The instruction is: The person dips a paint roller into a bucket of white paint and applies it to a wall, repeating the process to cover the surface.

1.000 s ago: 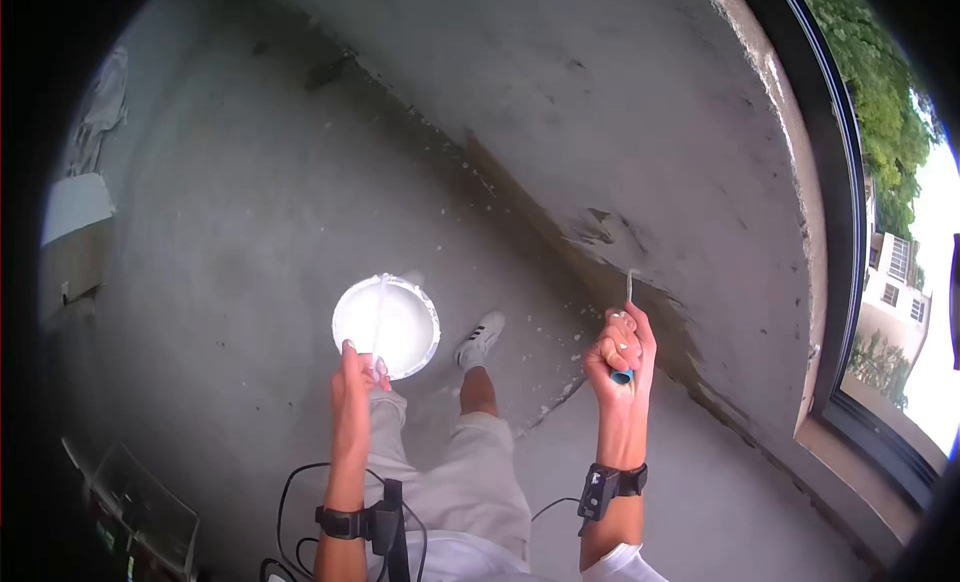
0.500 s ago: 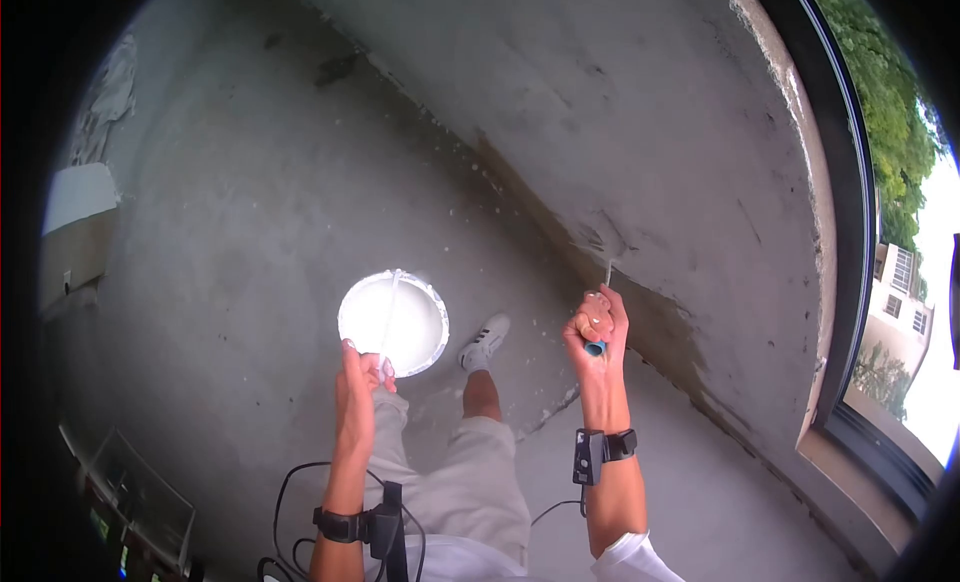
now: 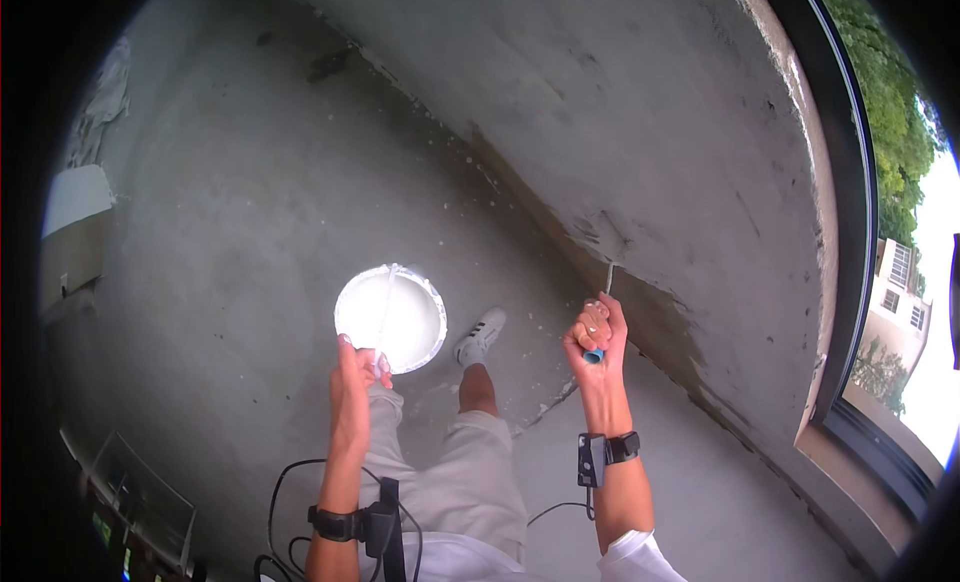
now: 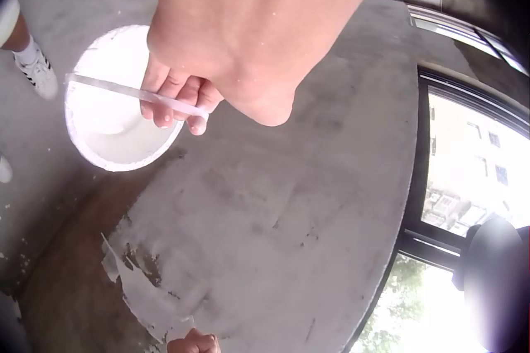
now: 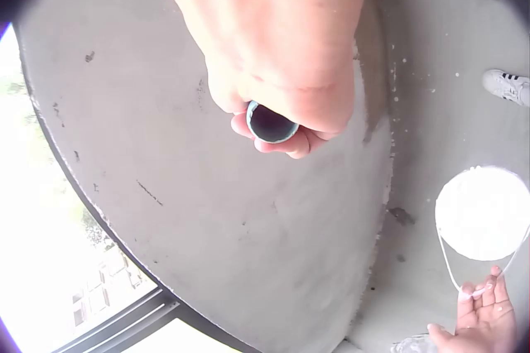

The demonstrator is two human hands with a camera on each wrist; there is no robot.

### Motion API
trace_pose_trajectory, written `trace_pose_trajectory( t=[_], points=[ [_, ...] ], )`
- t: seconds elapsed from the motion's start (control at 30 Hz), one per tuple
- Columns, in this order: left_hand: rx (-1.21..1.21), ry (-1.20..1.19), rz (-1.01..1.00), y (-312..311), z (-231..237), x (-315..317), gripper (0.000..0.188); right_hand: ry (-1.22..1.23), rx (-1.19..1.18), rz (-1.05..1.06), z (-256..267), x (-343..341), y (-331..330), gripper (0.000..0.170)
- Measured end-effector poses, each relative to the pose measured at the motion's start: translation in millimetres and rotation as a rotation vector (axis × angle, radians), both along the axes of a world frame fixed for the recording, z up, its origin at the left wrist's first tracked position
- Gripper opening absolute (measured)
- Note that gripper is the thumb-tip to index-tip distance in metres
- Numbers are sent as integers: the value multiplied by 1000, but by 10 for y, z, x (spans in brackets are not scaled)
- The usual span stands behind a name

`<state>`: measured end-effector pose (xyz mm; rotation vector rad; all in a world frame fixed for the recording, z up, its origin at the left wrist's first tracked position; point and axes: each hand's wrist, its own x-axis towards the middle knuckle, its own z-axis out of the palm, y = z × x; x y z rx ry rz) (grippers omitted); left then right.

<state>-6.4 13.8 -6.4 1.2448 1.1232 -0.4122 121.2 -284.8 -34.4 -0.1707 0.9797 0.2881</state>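
Observation:
A round white bucket (image 3: 405, 317) holding white material hangs by its thin handle (image 4: 124, 89) from my left hand (image 3: 352, 392), whose fingers curl under the handle. My right hand (image 3: 598, 347) grips a tool with a hollow blue-green handle end (image 5: 272, 124). From that fist a thin pale blade (image 3: 610, 275) points at the lower wall, beside a rough dark patch (image 3: 603, 232); whether it touches cannot be told. The right wrist view hides the blade behind the hand.
The grey wall (image 3: 680, 132) meets the floor (image 3: 230, 232) diagonally. At the right is a dark window frame (image 3: 850, 132). A shoe (image 3: 483, 335) stands beside the bucket. White box-like object (image 3: 78, 202) at far left, clear-sided container (image 3: 145, 502) at lower left. Cables (image 3: 275, 502) hang near the left wrist.
Over the last second my right hand and its tool have shifted left in the head view, with the blade tip now left of its earlier spot. The left hand still holds the bucket.

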Motion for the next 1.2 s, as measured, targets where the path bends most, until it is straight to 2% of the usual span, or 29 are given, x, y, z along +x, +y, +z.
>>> trace_pose_trajectory(
  t=[0.1,0.3,0.43,0.6,0.77,0.83,0.97,1.1,1.2],
  points=[
    [-20,-8,13,58,18,46,72,10,-57,36,-308,4,165,37],
    [-26,9,14,19,94,62,71,-47,58,-75,173,-190,48,38],
    [-13,26,11,19,101,67,71,51,-11,-120,-175,-25,86,36],
    [12,17,-15,27,119,98,71,-82,-27,-63,169,-197,109,36],
    [-9,4,-51,42,79,46,71,-18,27,-132,-23,-169,37,34],
    [-10,-11,-47,59,68,37,71,-31,-11,-92,-29,-155,64,34],
    [9,-17,-44,51,110,56,69,-72,77,-90,277,-276,-19,35],
    [-15,-41,-18,54,53,-6,69,-15,84,-132,-4,-127,27,35],
    [-22,-70,-3,93,-9,-44,67,-43,88,-168,96,-149,159,35]
  ],
)
